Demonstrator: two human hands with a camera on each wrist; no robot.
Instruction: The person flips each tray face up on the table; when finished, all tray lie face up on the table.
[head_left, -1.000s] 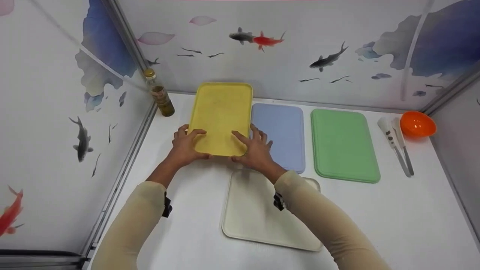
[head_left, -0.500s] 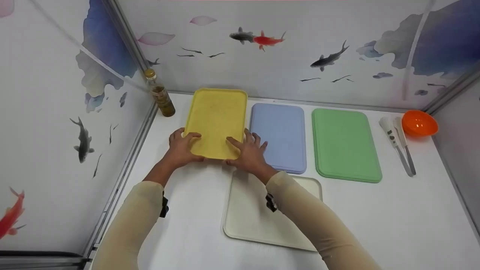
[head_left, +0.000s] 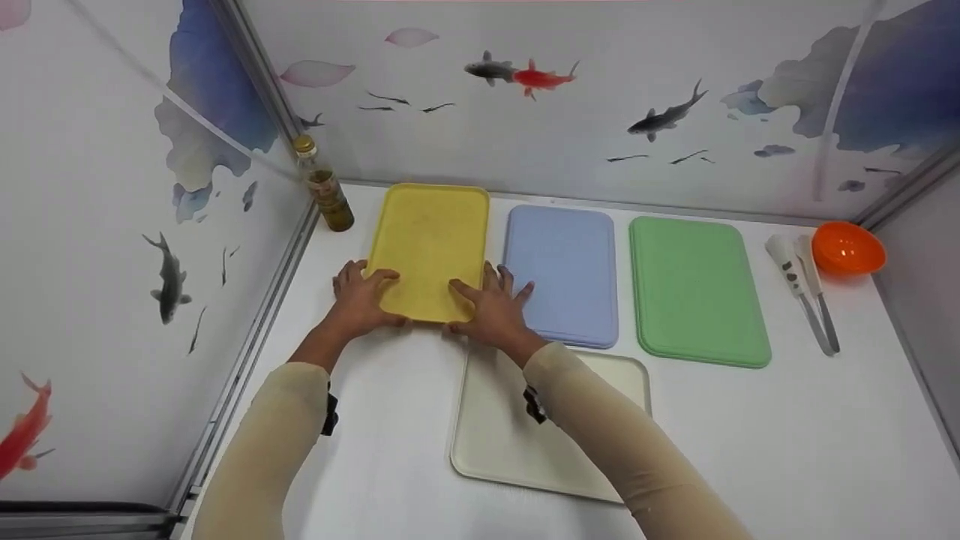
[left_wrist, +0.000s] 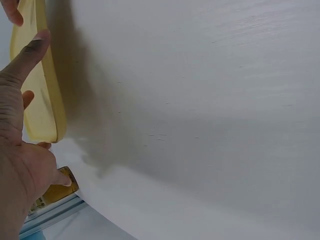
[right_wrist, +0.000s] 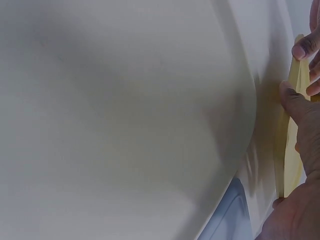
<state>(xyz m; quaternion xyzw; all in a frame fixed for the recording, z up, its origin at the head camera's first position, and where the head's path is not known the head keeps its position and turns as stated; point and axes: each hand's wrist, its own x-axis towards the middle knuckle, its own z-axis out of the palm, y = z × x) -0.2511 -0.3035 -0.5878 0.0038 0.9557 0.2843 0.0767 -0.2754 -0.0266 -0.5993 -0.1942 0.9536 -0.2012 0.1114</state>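
The left hand and right hand grip the yellow tray near its closer corners, left of the blue tray — whether it touches the desk is unclear. It looks light, stiff, perhaps slick — the rim likely holds surest.

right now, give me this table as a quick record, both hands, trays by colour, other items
left hand: grips the yellow tray near its near left corner
right hand: grips its near right corner
to its right: blue tray, then green tray
closest to person: cream tray, partly hidden by right sleeve
far left: yellow-capped bottle, upright
far right: orange bowl
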